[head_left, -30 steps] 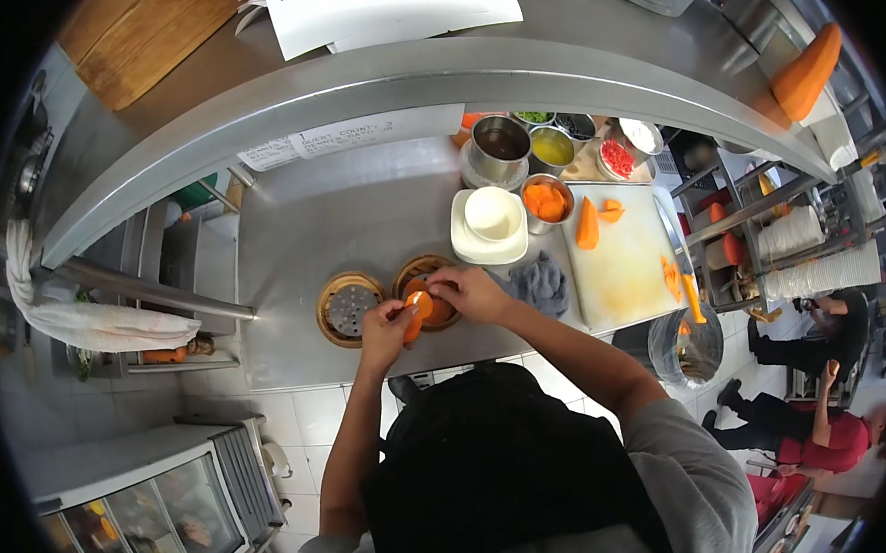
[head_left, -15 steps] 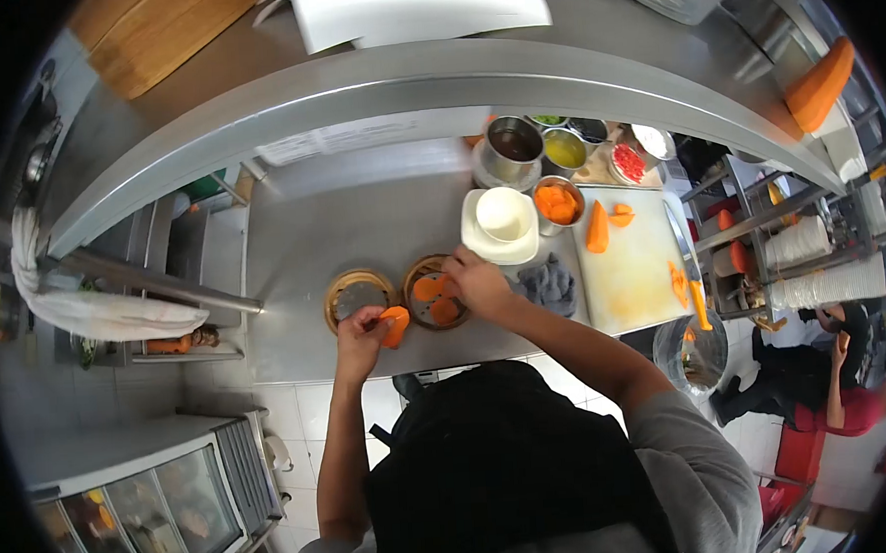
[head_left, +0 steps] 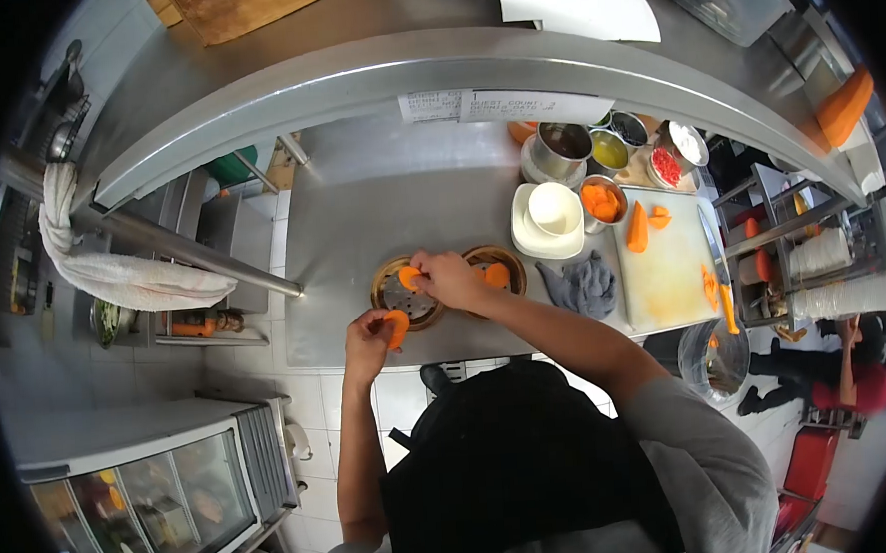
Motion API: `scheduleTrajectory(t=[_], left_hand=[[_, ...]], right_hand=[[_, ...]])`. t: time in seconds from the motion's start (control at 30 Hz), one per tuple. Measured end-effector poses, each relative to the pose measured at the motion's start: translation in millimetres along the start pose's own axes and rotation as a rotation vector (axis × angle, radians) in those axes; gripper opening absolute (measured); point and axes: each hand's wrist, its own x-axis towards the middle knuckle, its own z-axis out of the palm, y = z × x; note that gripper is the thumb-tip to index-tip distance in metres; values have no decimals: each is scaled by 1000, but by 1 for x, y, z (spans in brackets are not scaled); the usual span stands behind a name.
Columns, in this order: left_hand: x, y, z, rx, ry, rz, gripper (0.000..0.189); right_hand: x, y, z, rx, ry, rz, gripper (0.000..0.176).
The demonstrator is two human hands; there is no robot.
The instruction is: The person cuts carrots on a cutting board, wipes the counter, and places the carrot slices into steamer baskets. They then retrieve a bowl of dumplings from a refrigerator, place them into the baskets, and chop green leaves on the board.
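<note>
Left hand [head_left: 369, 337] is closed around a carrot chunk [head_left: 397, 325], held just off the near edge of the steel worktop [head_left: 379, 210], in front of the left steamer basket [head_left: 396, 301]. Right hand [head_left: 447, 276] reaches across from the right and pinches a thin carrot slice [head_left: 409, 276] in its fingertips, right over the perforated metal insert of the left steamer basket. I cannot tell whether the slice touches the insert.

The right steamer basket [head_left: 511, 273] sits touching or just beside the left one, both close to the near edge. Orange slices [head_left: 496, 274] already lie inside it, and the right wrist partly covers its left side. A crumpled grey cloth [head_left: 579, 281] lies just right of that basket, between it and the white cutting board [head_left: 668, 270] at the worktop's right edge.

On the board there are two carrot pieces [head_left: 639, 226] at the far end and orange peelings [head_left: 709, 285] on the right side. A knife [head_left: 719, 267] with an orange handle lies along the board's right edge.

Behind the baskets a white square plate [head_left: 523, 234] carries a white bowl [head_left: 552, 209]. A metal bowl of cut carrot [head_left: 600, 200] stands just right of it. A steel pot [head_left: 560, 148] and small condiment tubs [head_left: 666, 165] crowd the far right corner. Printed tickets [head_left: 504, 103] hang from the shelf edge above the worktop. A white towel [head_left: 113, 279] is draped over a rail off the left side. A person in red [head_left: 860, 387] is well apart at far right.
</note>
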Motion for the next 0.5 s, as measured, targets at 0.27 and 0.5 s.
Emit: scheduleTrajectory(t=[0.27, 0.5], left_hand=[[41, 13, 8, 884, 73, 271, 15], [41, 33, 10, 940, 43, 213, 20]], right_hand=[[16, -12, 26, -412, -52, 73, 33], [-33, -10, 6, 73, 129, 0, 22]])
